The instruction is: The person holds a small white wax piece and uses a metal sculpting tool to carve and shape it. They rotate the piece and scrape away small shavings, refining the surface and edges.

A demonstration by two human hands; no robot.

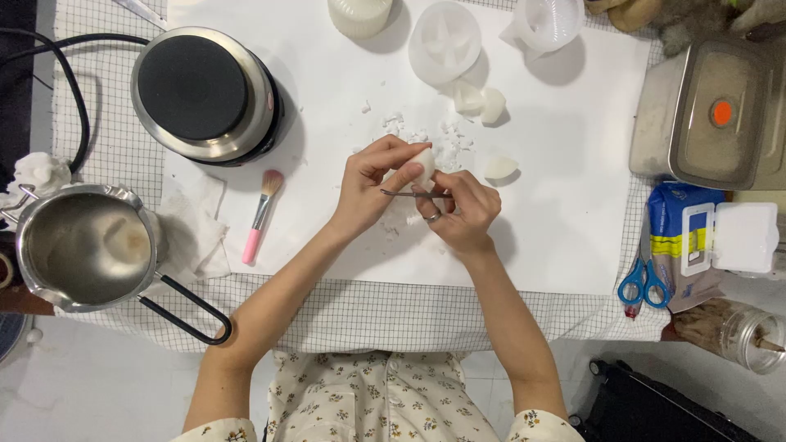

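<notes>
My left hand (372, 184) holds a small white waxy lump (423, 166) between thumb and fingers over a white sheet (557, 245). My right hand (460, 209), with a ring on one finger, grips a thin metal tool (401, 193) that lies crosswise under the lump, its tip pointing left. White crumbs and flakes (446, 147) lie scattered just beyond the hands. Two other white pieces (481, 102) and a third piece (500, 167) rest nearby on the sheet.
A round hot plate (205, 90) stands at the upper left, a steel pouring pot (86, 245) at the left, a pink brush (260, 214) between. White plastic moulds (444, 41) sit at the top. A metal box (708, 110), blue scissors (643, 282), a pouch and a jar (741, 331) are at the right.
</notes>
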